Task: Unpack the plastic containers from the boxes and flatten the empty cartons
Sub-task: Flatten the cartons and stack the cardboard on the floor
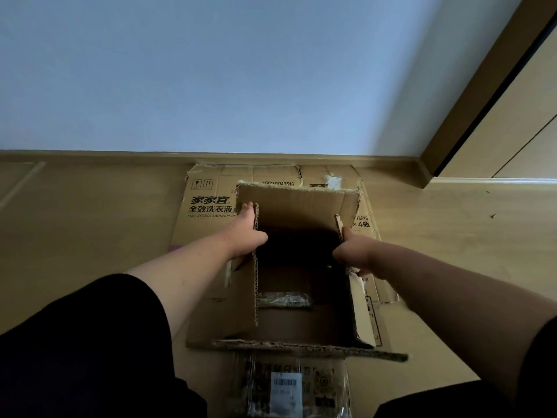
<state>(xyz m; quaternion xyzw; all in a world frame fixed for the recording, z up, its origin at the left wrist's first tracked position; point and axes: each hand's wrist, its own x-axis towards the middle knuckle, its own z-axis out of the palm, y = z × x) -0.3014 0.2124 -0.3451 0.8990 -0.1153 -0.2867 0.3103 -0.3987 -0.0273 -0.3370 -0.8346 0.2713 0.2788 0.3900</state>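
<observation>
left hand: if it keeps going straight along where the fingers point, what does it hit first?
Likely the far flap of the open carton: the left hand grips the left wall, fingers pointing away toward it. Depth is unclear; it could pass outside onto the flattened carton behind.

This looks like a room in a home: a wood-look floor [90, 206] meets a plain pale wall [211, 70] along a low wooden skirting board [90, 154]. A wooden door frame [482, 86] stands at the right, and a flattened laundry-detergent carton [208, 203] lies against the wall.
</observation>
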